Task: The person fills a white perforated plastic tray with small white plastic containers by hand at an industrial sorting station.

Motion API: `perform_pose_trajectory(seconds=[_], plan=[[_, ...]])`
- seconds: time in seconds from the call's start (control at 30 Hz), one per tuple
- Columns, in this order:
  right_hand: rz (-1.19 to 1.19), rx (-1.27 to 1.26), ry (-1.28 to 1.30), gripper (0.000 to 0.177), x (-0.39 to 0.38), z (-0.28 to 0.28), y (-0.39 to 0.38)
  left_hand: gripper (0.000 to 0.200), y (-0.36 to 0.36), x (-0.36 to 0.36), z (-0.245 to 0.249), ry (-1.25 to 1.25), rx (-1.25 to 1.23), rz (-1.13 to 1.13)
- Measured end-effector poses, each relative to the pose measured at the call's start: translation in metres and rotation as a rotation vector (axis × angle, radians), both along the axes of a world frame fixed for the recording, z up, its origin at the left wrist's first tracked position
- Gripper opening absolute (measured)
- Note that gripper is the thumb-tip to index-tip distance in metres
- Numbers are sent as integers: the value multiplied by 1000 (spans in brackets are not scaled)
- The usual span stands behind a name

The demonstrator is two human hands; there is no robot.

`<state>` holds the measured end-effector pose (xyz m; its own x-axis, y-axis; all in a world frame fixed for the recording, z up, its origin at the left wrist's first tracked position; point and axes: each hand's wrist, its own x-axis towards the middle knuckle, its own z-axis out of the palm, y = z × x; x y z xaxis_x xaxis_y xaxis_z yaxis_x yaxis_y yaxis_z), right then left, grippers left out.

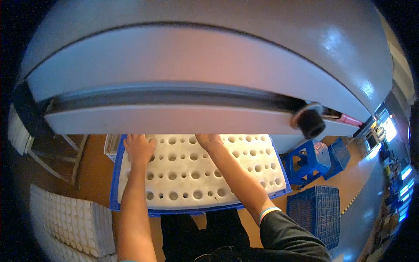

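A white foam board (183, 187) with rows of large and small round holes lies in a blue tray (114, 192) in front of my body. On its far left corner rests my left hand (139, 148), fingers spread and holding nothing that I can see. My right hand (210, 142) reaches over the far middle of the board. Its fingers pass below the lower edge of a grey panel (174, 120) and are mostly hidden, so what they touch cannot be made out.
The grey panel, with a black knob (313, 123), overhangs the board's far edge. A pink object (349, 119) sticks out of its slot. To the right stand a blue stool (307, 161) and a blue crate (315, 212). White stacked pieces with round ends (74, 222) stand at left.
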<state>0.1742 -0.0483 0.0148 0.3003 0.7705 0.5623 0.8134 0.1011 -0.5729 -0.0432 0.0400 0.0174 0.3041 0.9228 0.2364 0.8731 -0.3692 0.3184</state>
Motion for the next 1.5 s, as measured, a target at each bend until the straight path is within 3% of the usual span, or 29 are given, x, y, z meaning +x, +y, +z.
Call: perform_pose_trajectory(seconds=[0.17,0.3,0.4,0.47,0.53,0.57,0.67,0.7,0.73,0.9,0.97,1.0,1.07,1.23,1.4,1.5], plan=[[-72,29,145,30,29,16,-28,56,-2,2,-3,-2,94,-22],[-597,15,-19,30,127,8,-90,67,8,4,-20,-122,180,-6],[-971,-323,-103,30,203,-24,-147,66,5,1,-21,-110,216,18],[-1024,-529,-67,30,228,-48,-171,64,5,1,-13,-99,235,5],[-1020,-637,-35,30,239,-68,-183,56,0,-3,2,-527,-534,116],[-1018,-646,-25,30,239,-75,-183,56,-3,-3,4,-527,-532,129],[-1018,-622,-9,29,238,-80,-172,67,-4,-1,15,215,-131,-36],[-1015,-589,-1,29,237,-79,-169,67,43,-5,-56,677,616,55],[-1007,-541,3,29,235,-75,-164,67,89,-8,-127,940,1314,511],[-774,-47,125,29,191,-30,-129,47,56,-5,-84,54,511,-66],[-529,129,291,29,163,-6,-104,46,43,-5,-63,-128,550,-214],[-405,183,394,29,148,1,-90,38,10,0,-24,-230,333,-147],[-183,230,601,29,117,10,-64,50,-1,2,5,54,73,-34],[132,274,954,28,47,-31,-12,61,0,2,-2,12,18,3],[188,238,1351,35,38,-24,-14,60,18,-5,-21,-22,119,-80],[392,372,1720,52,54,-25,-14,53,28,-3,-26,-524,258,-324]])
